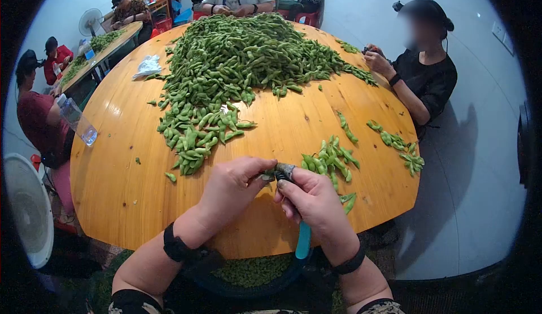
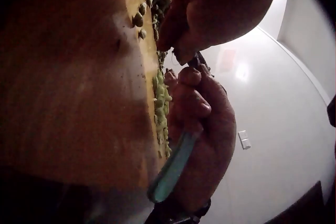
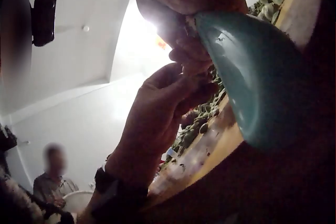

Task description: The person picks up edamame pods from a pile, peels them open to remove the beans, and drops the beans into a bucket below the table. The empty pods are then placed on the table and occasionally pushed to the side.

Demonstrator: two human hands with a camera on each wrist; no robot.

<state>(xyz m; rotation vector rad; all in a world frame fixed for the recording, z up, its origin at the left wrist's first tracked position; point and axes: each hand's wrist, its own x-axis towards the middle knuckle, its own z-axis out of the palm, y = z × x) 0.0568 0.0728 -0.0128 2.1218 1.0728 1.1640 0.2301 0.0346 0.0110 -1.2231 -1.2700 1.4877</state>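
Both hands meet above the table's near edge in the head view. The left hand point(image 1: 234, 187) pinches at something small and dark between thumb and forefinger. Against it, the right hand point(image 1: 316, 198) has its fingers curled round a tool with a turquoise handle point(image 1: 304, 240), which sticks out below the palm. A dark grey covering point(image 1: 285, 170) shows on a right fingertip. In the left wrist view the handle point(image 2: 173, 174) hangs from the right hand point(image 2: 202, 124); the right wrist view shows it large point(image 3: 247, 77), beside the left hand point(image 3: 157, 108). The pinched item is too small to identify.
A large heap of green pods point(image 1: 237, 54) covers the table's far middle. Smaller groups of pods point(image 1: 330, 159) lie right of the hands. A basin of shelled beans point(image 1: 254, 271) stands below the edge. Other people sit around; a bottle point(image 1: 78, 119) is at left.
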